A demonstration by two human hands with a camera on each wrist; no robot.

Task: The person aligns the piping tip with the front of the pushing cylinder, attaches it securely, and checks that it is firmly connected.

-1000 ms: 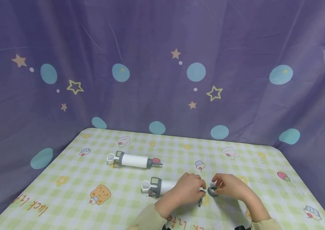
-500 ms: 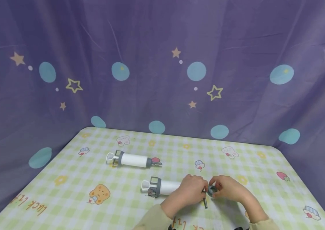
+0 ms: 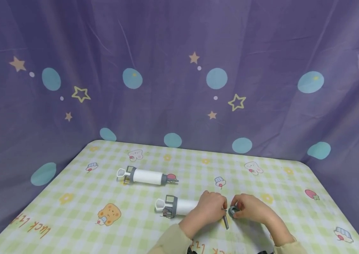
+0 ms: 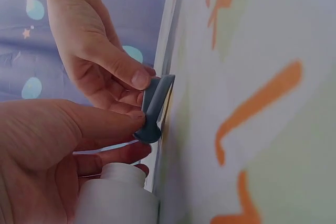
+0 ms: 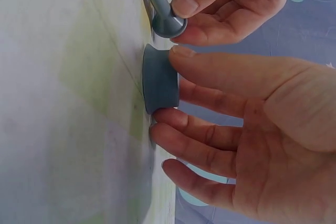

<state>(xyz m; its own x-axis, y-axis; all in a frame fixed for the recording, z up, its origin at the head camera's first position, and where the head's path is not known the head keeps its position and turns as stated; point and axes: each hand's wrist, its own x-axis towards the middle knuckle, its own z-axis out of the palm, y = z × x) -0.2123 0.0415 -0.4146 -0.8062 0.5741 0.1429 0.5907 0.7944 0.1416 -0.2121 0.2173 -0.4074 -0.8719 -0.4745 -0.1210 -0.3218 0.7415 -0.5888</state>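
My left hand [image 3: 210,207] pinches a small grey nozzle [image 5: 159,3], a thin tube with a flared base, between thumb and finger. Close to its right, my right hand [image 3: 253,208] holds a grey ring-shaped collar [image 5: 160,80] at the table surface, thumb on one side and fingers on the other. Nozzle and collar are apart in the right wrist view. Beneath the left hand lies a white syringe-like barrel [image 3: 185,206], its threaded neck [image 4: 123,173] bare in the left wrist view. A grey flange and white pull handle [image 3: 160,204] form its left end.
A second white syringe-like tool [image 3: 147,177] with a grey nozzle lies farther back, to the left. Both rest on a table with a green checked cloth [image 3: 81,229]. A purple curtain [image 3: 173,113] hangs behind the table's far edge.
The nozzle in my left hand has swung, its tube end moving slightly right. My right hand has come a little nearer the left and closed its fingers about the collar.
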